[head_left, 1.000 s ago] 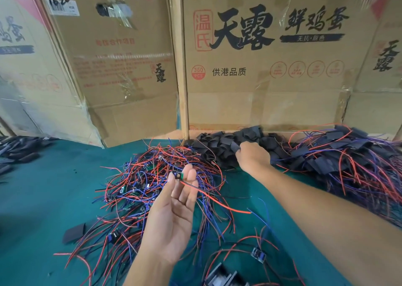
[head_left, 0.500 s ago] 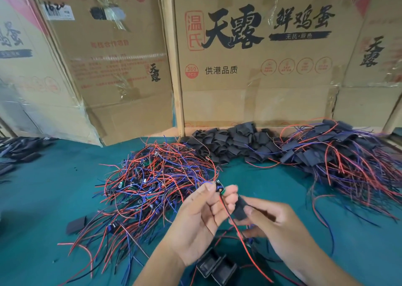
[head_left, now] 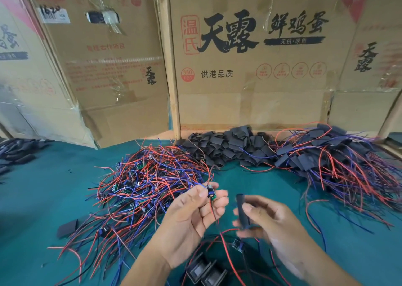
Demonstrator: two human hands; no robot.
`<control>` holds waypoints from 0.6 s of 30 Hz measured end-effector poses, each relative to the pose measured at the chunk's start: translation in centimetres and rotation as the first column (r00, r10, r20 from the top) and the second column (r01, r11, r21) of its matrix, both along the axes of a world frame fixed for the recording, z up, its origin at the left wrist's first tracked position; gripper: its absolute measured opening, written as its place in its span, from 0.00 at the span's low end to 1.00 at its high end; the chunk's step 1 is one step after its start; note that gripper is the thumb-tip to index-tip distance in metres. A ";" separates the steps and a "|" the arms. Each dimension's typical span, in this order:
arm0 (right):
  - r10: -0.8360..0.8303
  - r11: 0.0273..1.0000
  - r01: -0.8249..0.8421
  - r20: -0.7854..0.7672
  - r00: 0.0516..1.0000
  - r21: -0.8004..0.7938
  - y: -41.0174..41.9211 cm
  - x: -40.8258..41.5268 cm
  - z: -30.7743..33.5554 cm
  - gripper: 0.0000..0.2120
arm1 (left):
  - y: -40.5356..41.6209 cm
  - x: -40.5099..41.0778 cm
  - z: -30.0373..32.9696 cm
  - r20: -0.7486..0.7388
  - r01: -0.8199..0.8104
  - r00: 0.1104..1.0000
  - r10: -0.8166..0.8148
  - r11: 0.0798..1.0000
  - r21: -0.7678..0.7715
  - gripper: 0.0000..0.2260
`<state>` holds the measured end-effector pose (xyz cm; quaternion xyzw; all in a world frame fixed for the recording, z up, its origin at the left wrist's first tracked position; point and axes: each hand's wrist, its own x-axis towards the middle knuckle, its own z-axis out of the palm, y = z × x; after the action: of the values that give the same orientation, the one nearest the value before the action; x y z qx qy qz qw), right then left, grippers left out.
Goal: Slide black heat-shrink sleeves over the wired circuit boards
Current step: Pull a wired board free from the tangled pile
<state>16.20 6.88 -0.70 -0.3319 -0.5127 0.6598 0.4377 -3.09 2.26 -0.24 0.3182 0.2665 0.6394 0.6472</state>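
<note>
While a small wired board point(head_left: 211, 192) is pinched in the left hand point(head_left: 195, 218), an upright black sleeve point(head_left: 242, 211) is gripped by the right hand point(head_left: 274, 222), at three o'clock.

Back: we see big brown cardboard boxes point(head_left: 250, 68) with black writing.
Between boxes: we see a wooden post point(head_left: 171, 68).
Table: we see green cloth point(head_left: 43, 198).

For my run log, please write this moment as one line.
left hand: pinches circuit board | right hand: holds black sleeve | sleeve not yet on board
</note>
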 end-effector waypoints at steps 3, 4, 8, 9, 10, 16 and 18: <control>-0.075 0.996 0.073 0.027 0.997 0.043 1.1 1.4 0.2 0.08 | -0.3 -1.0 0.8 -0.019 0.011 1.000 -0.010 0.998 0.061 0.17; -0.092 0.993 0.088 0.052 0.994 0.081 1.5 1.8 0.3 0.09 | -0.3 -1.3 1.0 -0.011 -0.006 1.000 0.007 0.997 0.080 0.16; -0.195 0.892 0.014 0.358 0.913 0.451 1.8 3.1 0.7 0.11 | -0.4 -2.5 1.8 0.061 -0.158 0.987 0.151 0.981 0.115 0.09; -0.249 0.828 -0.055 0.453 0.856 0.559 1.7 3.3 0.7 0.13 | -0.5 -2.8 2.1 0.074 -0.205 0.978 0.197 0.972 0.118 0.09; -0.296 0.762 -0.122 0.510 0.807 0.635 1.5 3.4 0.8 0.14 | -0.5 -3.0 2.2 0.095 -0.251 0.966 0.241 0.960 0.122 0.10; -0.278 0.598 -0.347 0.592 0.756 0.723 0.2 2.4 0.7 0.16 | -0.5 -3.3 2.6 0.174 -0.352 0.929 0.326 0.924 0.147 0.10; -0.262 0.601 -0.373 0.615 0.743 0.707 0.0 2.2 0.4 0.17 | -0.5 -3.3 2.5 0.183 -0.355 0.927 0.328 0.925 0.139 0.09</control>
<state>18.45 6.89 -0.25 -0.2953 -0.8820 0.2093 0.3019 -6.39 1.77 2.31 0.2695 0.2112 0.7857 0.5152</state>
